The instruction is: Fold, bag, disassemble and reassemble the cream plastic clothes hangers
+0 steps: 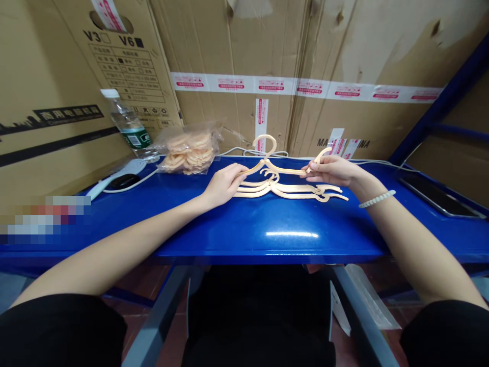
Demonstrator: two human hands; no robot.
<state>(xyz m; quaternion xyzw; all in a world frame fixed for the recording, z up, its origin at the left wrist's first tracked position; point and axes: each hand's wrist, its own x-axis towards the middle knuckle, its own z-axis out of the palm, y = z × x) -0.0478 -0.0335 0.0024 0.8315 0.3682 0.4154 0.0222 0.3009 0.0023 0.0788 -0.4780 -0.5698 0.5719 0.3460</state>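
Between my two hands a peach-coloured plastic clothes hanger [284, 169] is held up with its hook pointing away from me. My left hand [226, 184] grips one arm of it, fingers closed. At the other arm's end, my right hand [331, 171] pinches the hanger near a short curved end piece [324, 153] that sticks up past the fingers. Directly below, several matching hangers [294, 192] lie stacked on the blue table [237, 229], hooks away from me. The left ends of this stack are partly hidden behind my left hand.
A clear bag of peach-coloured plastic pieces [191, 150] lies at the back left, beside a water bottle [132, 127]. Further left are a black oval object [124, 181] and a pale handled item [114, 176]. A phone [441, 194] lies at right. Cardboard boxes [237, 117] stand behind.
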